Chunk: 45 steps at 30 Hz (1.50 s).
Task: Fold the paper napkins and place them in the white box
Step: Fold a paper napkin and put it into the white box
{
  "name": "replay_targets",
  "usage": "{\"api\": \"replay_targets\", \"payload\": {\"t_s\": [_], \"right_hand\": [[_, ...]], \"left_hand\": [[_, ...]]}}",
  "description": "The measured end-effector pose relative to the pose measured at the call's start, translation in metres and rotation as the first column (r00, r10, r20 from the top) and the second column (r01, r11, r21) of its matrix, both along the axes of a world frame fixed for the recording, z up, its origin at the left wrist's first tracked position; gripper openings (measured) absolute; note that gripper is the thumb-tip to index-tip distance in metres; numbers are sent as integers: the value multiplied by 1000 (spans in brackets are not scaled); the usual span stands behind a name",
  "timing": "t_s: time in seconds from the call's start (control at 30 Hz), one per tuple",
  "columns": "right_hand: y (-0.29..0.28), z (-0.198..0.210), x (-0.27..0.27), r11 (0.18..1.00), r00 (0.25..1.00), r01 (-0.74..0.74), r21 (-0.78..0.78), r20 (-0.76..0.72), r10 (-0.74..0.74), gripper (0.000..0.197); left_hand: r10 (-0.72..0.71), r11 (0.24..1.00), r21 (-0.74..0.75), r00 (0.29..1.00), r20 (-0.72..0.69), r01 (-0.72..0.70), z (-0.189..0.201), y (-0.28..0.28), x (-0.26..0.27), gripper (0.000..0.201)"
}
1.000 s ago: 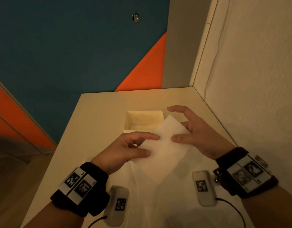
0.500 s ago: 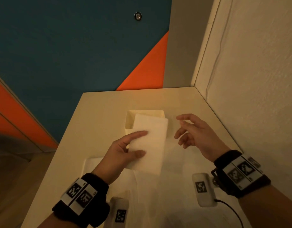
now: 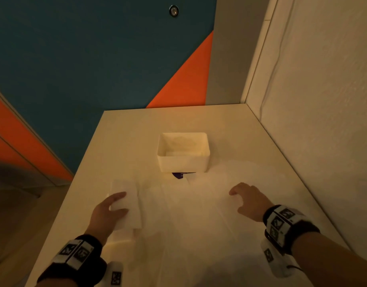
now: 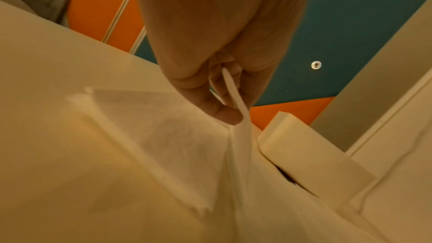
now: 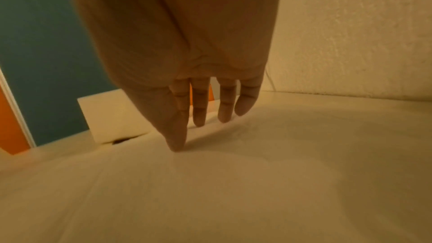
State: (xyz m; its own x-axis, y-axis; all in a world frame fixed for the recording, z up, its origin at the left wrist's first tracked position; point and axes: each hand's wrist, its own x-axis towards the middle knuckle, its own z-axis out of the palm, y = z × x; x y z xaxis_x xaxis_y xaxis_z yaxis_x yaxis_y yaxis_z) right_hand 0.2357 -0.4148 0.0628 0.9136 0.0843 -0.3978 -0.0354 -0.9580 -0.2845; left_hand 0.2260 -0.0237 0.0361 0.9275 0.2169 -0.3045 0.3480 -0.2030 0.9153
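The white box (image 3: pixel 183 162) stands open at the table's middle, and I cannot make out what lies in it. My left hand (image 3: pixel 118 205) pinches a folded white napkin (image 3: pixel 129 200) between thumb and fingers, low over the table's left side, well short of the box. In the left wrist view the napkin (image 4: pixel 236 103) hangs edge-on from the fingers, with the box (image 4: pixel 304 147) to the right. My right hand (image 3: pixel 239 195) is open, its straight fingers (image 5: pixel 201 110) pointing down and its thumb tip touching the spread napkins (image 5: pixel 233 182).
Several flat white napkins (image 3: pixel 184 216) cover the near half of the table (image 3: pixel 126 131). A dark purple label (image 3: pixel 179 174) shows under the box's front edge. A white wall (image 3: pixel 313 100) runs along the table's right side; the floor drops off at the left.
My left hand has carried the folded napkin from in front of the box back and left, low over the table. My right hand let go of it and dropped onto the spread napkins.
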Motion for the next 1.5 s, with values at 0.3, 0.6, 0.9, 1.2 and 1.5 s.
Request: {"api": "replay_targets", "payload": {"t_s": [0.3,0.6,0.9,1.2,1.5], "right_hand": [[9,1,7,991,996,-89,-102,-33,86,63],[10,-1,5,992,997,-79,-98,-11,79,61],[20,-1,4,982,988,-153,-115,16,155,62],[41,11,3,962,968,-242,-128,29,248,18],[37,55,14,961,990,-52,272,141,14,9]], "left_hand": [[-19,973,227,998,-66,33,-18,27,-6,36],[-65,956,279,992,-105,92,-20,30,-6,39],[-167,771,587,968,-187,246,-26,28,-1,42],[-237,593,705,922,-308,388,-22,34,6,40],[-137,577,752,946,-294,317,-6,16,1,50]]}}
